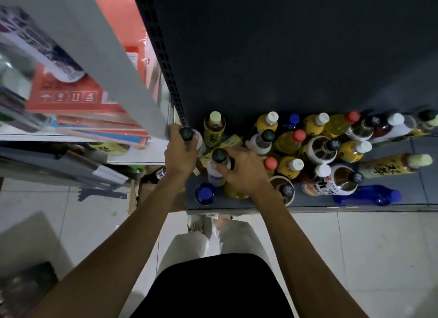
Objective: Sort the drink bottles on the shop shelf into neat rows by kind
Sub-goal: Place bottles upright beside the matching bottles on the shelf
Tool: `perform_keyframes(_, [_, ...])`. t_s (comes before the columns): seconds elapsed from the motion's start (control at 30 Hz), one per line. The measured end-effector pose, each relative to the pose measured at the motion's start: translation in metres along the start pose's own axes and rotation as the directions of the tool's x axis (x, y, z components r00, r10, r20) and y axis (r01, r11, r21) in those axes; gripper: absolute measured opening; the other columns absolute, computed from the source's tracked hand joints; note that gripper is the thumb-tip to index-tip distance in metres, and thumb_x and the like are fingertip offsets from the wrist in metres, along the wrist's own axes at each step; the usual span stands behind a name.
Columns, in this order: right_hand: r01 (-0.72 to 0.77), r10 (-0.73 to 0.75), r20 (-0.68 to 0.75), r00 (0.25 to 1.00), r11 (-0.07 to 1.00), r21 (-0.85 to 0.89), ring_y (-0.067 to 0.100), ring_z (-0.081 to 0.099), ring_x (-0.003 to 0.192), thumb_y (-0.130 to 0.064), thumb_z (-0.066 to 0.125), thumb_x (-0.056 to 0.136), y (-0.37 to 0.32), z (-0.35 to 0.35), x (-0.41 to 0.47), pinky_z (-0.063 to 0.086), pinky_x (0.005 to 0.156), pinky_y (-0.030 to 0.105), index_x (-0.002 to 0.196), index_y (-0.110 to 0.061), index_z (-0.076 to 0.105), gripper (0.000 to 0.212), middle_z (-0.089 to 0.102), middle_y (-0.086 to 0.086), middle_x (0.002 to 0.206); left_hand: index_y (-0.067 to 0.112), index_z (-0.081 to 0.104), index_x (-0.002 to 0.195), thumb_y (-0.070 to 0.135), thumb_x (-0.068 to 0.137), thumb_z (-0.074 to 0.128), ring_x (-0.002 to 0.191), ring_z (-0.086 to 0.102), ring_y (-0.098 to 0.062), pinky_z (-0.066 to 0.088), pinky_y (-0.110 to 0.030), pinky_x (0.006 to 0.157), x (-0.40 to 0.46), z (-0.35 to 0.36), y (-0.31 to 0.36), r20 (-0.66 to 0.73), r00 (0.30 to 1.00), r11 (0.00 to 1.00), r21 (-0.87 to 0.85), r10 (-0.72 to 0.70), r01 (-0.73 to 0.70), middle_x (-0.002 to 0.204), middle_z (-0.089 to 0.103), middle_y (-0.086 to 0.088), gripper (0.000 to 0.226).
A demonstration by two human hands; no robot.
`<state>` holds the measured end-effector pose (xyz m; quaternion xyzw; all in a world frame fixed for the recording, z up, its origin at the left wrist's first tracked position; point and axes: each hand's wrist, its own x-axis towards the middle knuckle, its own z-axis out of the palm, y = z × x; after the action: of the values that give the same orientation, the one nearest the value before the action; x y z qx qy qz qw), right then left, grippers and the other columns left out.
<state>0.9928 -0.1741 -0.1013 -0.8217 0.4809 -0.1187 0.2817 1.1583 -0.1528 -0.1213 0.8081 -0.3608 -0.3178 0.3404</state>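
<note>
We saw two bare forearms, with no sleeves showing anywhere along them and no watch, band or ring on either wrist or on the left hand or the right hand. We saw a black top over the torso, plain and without print. Below it were pale, off-white trousers, loosely creased at the knees, and a light shoe with laces.
</note>
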Motion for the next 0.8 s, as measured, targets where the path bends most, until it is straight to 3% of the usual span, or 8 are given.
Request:
perform_keyframes(0.07, [-0.056, 0.072, -0.133, 0.989, 0.991, 0.119, 0.022, 0.06, 0.082, -0.038, 0.064, 0.089, -0.01, -0.002, -0.008, 0.04, 0.076, 0.028, 0.099, -0.011, 0.063, 0.028, 0.067, 0.006, 0.088, 0.015, 0.039, 0.108, 0.03, 0.095, 0.054, 0.086, 0.063, -0.033, 0.048, -0.035, 0.072, -0.007, -0.014, 0.005, -0.044, 0.996, 0.996, -0.041, 0.075, -0.076, 0.097, 0.064, -0.008, 0.025])
perform_keyframes(0.17, [-0.075, 0.178, -0.297, 0.938, 0.942, 0.327, 0.013, 0.056, 0.077, -0.039, 0.06, 0.093, -0.028, -0.005, -0.019, 0.039, 0.064, 0.024, 0.104, -0.013, 0.06, 0.029, 0.06, -0.003, 0.086, 0.012, 0.047, 0.107, 0.031, 0.093, 0.06, 0.083, 0.06, -0.018, 0.04, -0.024, 0.065, -0.023, -0.035, 0.022, -0.124, 0.962, 0.956, -0.14, 0.242, -0.258, 0.092, 0.062, 0.001, 0.028])
perform_keyframes(0.23, [-0.007, 0.198, -0.406, 0.892, 0.905, 0.426, 0.012, 0.054, 0.074, -0.038, 0.057, 0.094, -0.045, -0.012, -0.025, 0.04, 0.063, 0.022, 0.1, -0.013, 0.059, 0.025, 0.058, -0.004, 0.082, 0.014, 0.055, 0.109, 0.031, 0.09, 0.066, 0.079, 0.059, -0.004, 0.046, -0.021, 0.067, -0.035, -0.044, 0.035, -0.147, 0.932, 0.909, -0.218, 0.33, -0.356, 0.091, 0.064, 0.007, 0.027])
perform_keyframes(0.33, [0.103, 0.225, -0.52, 0.824, 0.842, 0.529, 0.022, 0.058, 0.073, -0.028, 0.056, 0.097, -0.07, -0.035, -0.028, 0.048, 0.063, 0.035, 0.097, -0.012, 0.06, 0.017, 0.061, 0.008, 0.08, 0.018, 0.064, 0.114, 0.039, 0.085, 0.068, 0.074, 0.053, 0.006, 0.047, -0.017, 0.071, -0.05, -0.058, 0.053, -0.171, 0.9, 0.867, -0.244, 0.402, -0.434, 0.093, 0.066, 0.008, 0.037])
perform_keyframes(0.5, [0.242, 0.223, -0.628, 0.746, 0.787, 0.567, 0.009, 0.055, 0.071, -0.02, 0.05, 0.1, -0.088, -0.082, -0.041, 0.045, 0.063, 0.026, 0.095, -0.009, 0.062, 0.017, 0.06, 0.006, 0.078, 0.017, 0.067, 0.112, 0.047, 0.083, 0.064, 0.105, 0.053, -0.018, 0.035, -0.011, 0.091, -0.073, -0.073, 0.096, -0.235, 0.747, 0.745, -0.118, 0.622, -0.657, 0.111, 0.065, 0.005, 0.042])
perform_keyframes(0.57, [0.287, 0.23, -0.653, 0.722, 0.759, 0.585, 0.01, 0.056, 0.077, -0.022, 0.049, 0.101, -0.091, -0.098, -0.05, 0.047, 0.069, 0.027, 0.094, -0.008, 0.061, 0.02, 0.061, 0.009, 0.082, 0.016, 0.066, 0.115, 0.048, 0.084, 0.063, 0.109, 0.055, -0.018, 0.042, -0.022, 0.096, -0.086, -0.072, 0.112, -0.204, 0.749, 0.722, -0.201, 0.631, -0.662, 0.113, 0.065, 0.004, 0.045])
perform_keyframes(0.67, [0.324, 0.239, -0.684, 0.69, 0.743, 0.586, 0.011, 0.059, 0.083, -0.026, 0.049, 0.1, -0.089, -0.124, -0.073, 0.049, 0.076, 0.028, 0.098, -0.013, 0.059, 0.017, 0.061, -0.001, 0.086, 0.014, 0.063, 0.115, 0.036, 0.088, 0.064, 0.106, 0.061, -0.013, 0.051, -0.036, 0.093, -0.111, -0.066, 0.136, -0.106, 0.762, 0.663, -0.427, 0.639, -0.615, 0.11, 0.067, 0.003, 0.035])
perform_keyframes(0.8, [0.328, 0.254, -0.731, 0.633, 0.768, 0.55, 0.01, 0.057, 0.078, -0.025, 0.049, 0.101, -0.071, -0.16, -0.12, 0.048, 0.074, 0.029, 0.089, -0.021, 0.052, 0.013, 0.059, -0.002, 0.082, 0.011, 0.067, 0.102, 0.025, 0.09, 0.066, 0.09, 0.065, -0.01, 0.05, -0.025, 0.078, -0.151, -0.048, 0.172, -0.032, 0.672, 0.573, -0.492, 0.74, -0.655, 0.094, 0.069, 0.005, 0.019])
